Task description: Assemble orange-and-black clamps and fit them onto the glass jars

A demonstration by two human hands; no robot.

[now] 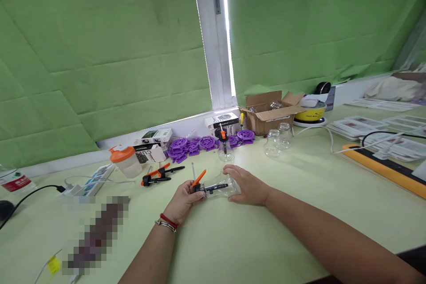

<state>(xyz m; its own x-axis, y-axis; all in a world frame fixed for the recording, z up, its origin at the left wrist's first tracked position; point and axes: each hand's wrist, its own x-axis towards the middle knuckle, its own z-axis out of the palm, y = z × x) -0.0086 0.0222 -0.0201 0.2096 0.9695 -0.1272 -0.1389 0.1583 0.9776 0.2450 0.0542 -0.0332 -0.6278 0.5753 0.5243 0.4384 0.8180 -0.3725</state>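
Note:
A clear bottle (218, 185) lies tilted on its side between my hands, low over the table. My left hand (186, 197) is closed on the black pump top with an orange lever (199, 178) at the bottle's neck; the black tube (216, 188) of the top runs inside the bottle. My right hand (248, 184) wraps round the wide base. Whether the top is screwed on cannot be made out. Left of my hands lie loose black pump tops with orange levers (155, 180). Just behind stands another clear bottle (226, 155) fitted with such a top.
Two clear open bottles (273, 144) stand at the right, before a cardboard box (266, 115). Purple plastic parts (208, 143) line the back. An orange-lidded cup (125, 162) and a power strip (98, 179) are at the left. An orange and black bar (382, 168) lies far right.

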